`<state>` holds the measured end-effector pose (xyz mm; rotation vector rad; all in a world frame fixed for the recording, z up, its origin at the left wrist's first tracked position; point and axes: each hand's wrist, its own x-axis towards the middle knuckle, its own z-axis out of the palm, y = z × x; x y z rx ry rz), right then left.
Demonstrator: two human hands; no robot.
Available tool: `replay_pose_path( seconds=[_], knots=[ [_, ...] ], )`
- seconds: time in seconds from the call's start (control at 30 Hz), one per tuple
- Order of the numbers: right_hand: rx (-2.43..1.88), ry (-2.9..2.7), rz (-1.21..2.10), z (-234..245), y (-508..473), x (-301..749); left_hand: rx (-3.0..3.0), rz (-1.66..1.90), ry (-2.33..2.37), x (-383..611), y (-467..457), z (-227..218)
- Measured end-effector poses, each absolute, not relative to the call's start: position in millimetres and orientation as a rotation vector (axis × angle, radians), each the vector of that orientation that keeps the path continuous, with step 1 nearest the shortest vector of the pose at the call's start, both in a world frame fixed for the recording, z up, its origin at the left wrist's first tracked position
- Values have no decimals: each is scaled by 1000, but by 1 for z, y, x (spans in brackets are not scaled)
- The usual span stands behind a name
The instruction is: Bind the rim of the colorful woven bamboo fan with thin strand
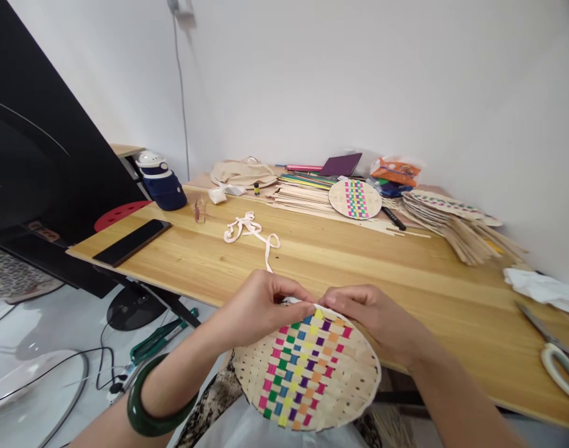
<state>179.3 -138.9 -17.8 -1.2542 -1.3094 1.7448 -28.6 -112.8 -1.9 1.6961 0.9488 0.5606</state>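
Observation:
Tilted at the table's near edge, above my lap, is a round woven disc (299,373) of pale strips with pink, green, blue, yellow, purple and orange bands. A narrow white edging runs along its rim. My left hand (268,309) pinches the top rim between thumb and fingers. Right beside it my right hand (359,305) is also closed on the rim, its fingertips pressed at the edging. A loose white ribbon (251,227) lies curled on the table, its tail running behind my left hand. What the fingertips press together is partly hidden.
On the wooden table (405,280), scissors (552,351) and white cloth (550,289) lie right. A second woven disc (355,199), loose strips (303,198) and stacked woven pieces (452,214) sit behind. Left are a phone (133,242), glasses (199,210) and a blue jug (161,180).

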Motion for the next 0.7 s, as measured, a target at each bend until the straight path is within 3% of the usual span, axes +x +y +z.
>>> replay_pose_path(
  seconds=[0.1,0.33,0.53,0.7],
  knots=[
    [-1142,-995,1992,-22,-141,172,1723,539,1013,-26,-118,-4],
    [-1047,-885,2056,-25,-136,167,1662,548,1023,-23,-119,-10],
    [-1056,-734,1347,-42,-104,191,1376,555,938,-30,-111,-17],
    [-957,-653,1352,-35,-108,219,1152,587,968,-30,-105,-23]
  ],
)
